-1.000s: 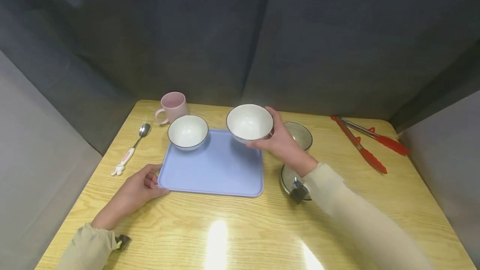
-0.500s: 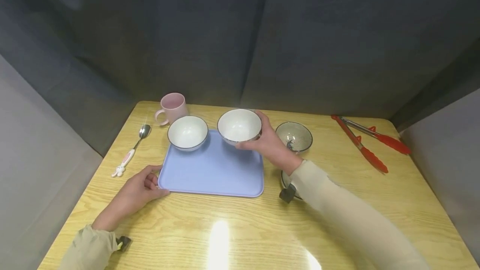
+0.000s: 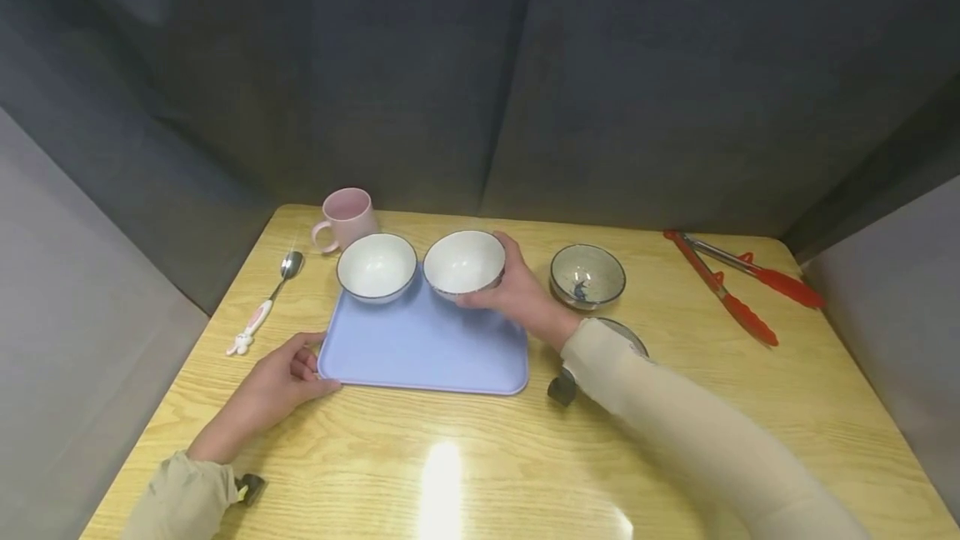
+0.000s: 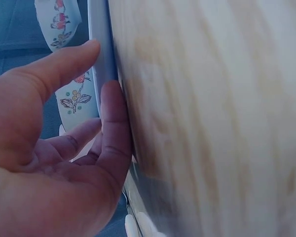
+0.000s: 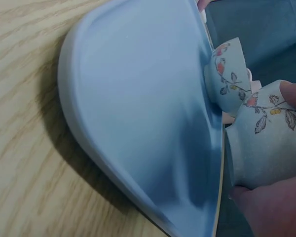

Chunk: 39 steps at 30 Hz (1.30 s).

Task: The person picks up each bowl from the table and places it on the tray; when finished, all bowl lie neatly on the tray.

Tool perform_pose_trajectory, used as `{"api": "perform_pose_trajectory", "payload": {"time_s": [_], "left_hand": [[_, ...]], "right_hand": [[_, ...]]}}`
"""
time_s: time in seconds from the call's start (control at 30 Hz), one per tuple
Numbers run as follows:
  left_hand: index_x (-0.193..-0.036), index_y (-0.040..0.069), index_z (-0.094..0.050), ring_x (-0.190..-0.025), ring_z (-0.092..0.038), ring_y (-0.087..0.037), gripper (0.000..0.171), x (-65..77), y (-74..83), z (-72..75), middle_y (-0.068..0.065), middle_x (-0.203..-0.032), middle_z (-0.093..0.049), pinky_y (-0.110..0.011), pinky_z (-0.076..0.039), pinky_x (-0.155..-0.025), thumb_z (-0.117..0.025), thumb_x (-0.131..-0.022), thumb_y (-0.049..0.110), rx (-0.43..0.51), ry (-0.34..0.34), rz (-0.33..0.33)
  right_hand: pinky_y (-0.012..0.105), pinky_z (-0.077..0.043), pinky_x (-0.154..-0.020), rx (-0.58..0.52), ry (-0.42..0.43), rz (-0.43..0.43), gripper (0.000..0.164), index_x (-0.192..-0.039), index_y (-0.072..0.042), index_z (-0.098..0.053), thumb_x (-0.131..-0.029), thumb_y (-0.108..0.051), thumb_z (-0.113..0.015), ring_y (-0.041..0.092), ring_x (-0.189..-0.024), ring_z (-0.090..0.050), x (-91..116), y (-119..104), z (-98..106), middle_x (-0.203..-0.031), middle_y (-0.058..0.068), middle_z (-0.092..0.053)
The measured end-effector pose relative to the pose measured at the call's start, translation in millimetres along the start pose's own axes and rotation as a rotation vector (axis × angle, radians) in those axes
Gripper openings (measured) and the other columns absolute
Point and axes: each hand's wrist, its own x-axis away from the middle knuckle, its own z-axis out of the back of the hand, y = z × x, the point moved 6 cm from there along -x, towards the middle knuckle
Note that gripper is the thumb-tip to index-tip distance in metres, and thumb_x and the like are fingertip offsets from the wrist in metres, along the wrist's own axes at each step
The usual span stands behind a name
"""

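My right hand (image 3: 512, 288) grips a white bowl (image 3: 463, 262) with a dark rim by its right side, thumb in front and fingers behind. It is over the back right of the blue tray (image 3: 427, 348); the right wrist view shows red and grey flower decoration on its outside. Whether its foot touches the tray I cannot tell. A matching bowl (image 3: 377, 267) sits upright at the tray's back left. My left hand (image 3: 277, 379) holds the tray's front left corner, thumb at the front edge and fingers curled against the left side.
A pink mug (image 3: 348, 217) stands behind the left bowl. A spoon (image 3: 267, 300) with a rabbit handle lies left of the tray. Right of it stands a grey speckled bowl (image 3: 587, 276); another bowl (image 3: 628, 335) is mostly hidden by my right sleeve. Red-tipped tongs (image 3: 726, 290) lie far right.
My right hand has brought its white bowl left and down, closer to the tray and the other white bowl. The grey bowl has come into fuller view. My left hand stays at the corner.
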Motion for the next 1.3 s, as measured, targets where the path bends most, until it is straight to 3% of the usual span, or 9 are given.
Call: {"api": "perform_pose_trajectory", "payload": {"time_s": [0.43,0.8,1.3], "left_hand": [[-0.163,0.001,-0.051,-0.095,-0.059,-0.02,0.08,-0.7,-0.9,-0.6,-0.009,-0.11,-0.062,-0.024,-0.051,-0.075,-0.091,-0.097,0.023,0.0,0.002,-0.006],[-0.162,-0.001,-0.051,-0.093,-0.058,-0.018,0.082,0.1,1.5,0.1,-0.009,-0.11,-0.062,-0.024,-0.05,-0.073,-0.091,-0.096,0.024,0.0,0.004,-0.022],[-0.162,0.0,-0.051,-0.095,-0.058,-0.02,0.08,-0.2,0.0,-1.0,-0.01,-0.11,-0.062,-0.024,-0.051,-0.075,-0.091,-0.096,0.022,0.01,0.001,-0.01]], "right_hand": [[0.052,-0.032,-0.137,-0.022,0.028,-0.026,0.134,-0.178,-0.01,-0.012,-0.077,-0.011,-0.101,0.04,-0.159,-0.047,-9,10,-14,-0.175,0.022,-0.037],[0.054,-0.037,-0.134,0.01,0.07,-0.067,0.133,-0.176,-0.012,-0.017,-0.075,-0.016,-0.103,0.039,-0.156,-0.05,-11,12,-18,-0.169,0.021,-0.046],[0.059,-0.031,-0.136,0.187,0.099,-0.076,0.136,-0.176,-0.005,-0.018,-0.071,-0.014,-0.104,0.046,-0.158,-0.044,-3,5,-18,-0.174,0.025,-0.033]]}}
